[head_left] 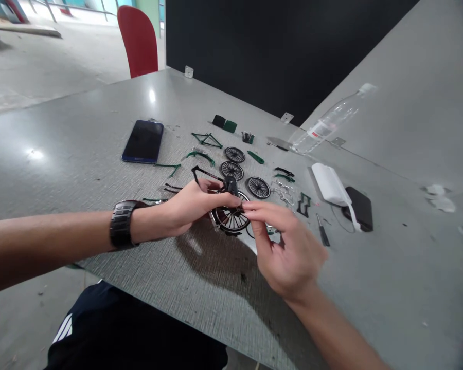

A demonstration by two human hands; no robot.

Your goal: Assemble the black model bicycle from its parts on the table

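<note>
My left hand (189, 205), with a dark watch on its wrist, is closed round a small model bicycle assembly (227, 205) made of a black frame and a spoked wheel. My right hand (285, 246) meets it from the right, its fingertips pinched at the wheel's upper edge; what they pinch is too small to make out. Both hands hover just above the grey table (100, 154). Behind them lie three loose spoked wheels (233, 169) and green frame pieces (206, 140).
A dark phone (143, 141) lies to the left. A clear plastic bottle (327, 123) lies on its side at the back right. A white power bank (330, 184) with cable, a black device (359, 208) and a small screwdriver (323, 231) sit to the right. A red chair (139, 41) stands behind.
</note>
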